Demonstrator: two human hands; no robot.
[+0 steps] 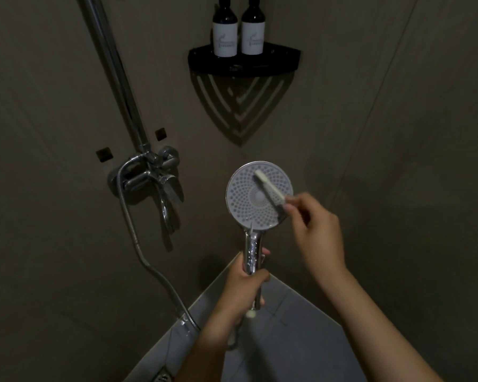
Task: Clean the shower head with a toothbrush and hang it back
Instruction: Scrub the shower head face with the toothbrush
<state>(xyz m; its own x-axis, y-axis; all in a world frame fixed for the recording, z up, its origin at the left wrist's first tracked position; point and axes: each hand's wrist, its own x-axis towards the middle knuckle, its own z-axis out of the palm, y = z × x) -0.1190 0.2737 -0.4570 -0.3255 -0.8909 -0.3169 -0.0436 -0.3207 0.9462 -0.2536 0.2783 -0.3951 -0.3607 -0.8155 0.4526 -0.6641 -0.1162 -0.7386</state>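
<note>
A round shower head (243,199) with a grey dotted face points up toward me at the middle of the view. My left hand (240,288) grips its chrome handle from below. My right hand (315,230) pinches a pale toothbrush (268,187), slightly blurred, whose bristle end lies across the upper right of the face. A metal hose (138,244) runs from the mixer down to the floor and back toward the handle.
The chrome mixer tap (152,177) and riser pipe (113,67) are on the left wall. A black corner shelf (243,64) carries two dark bottles (238,28). Grey floor tiles (287,340) and a drain (163,377) lie below.
</note>
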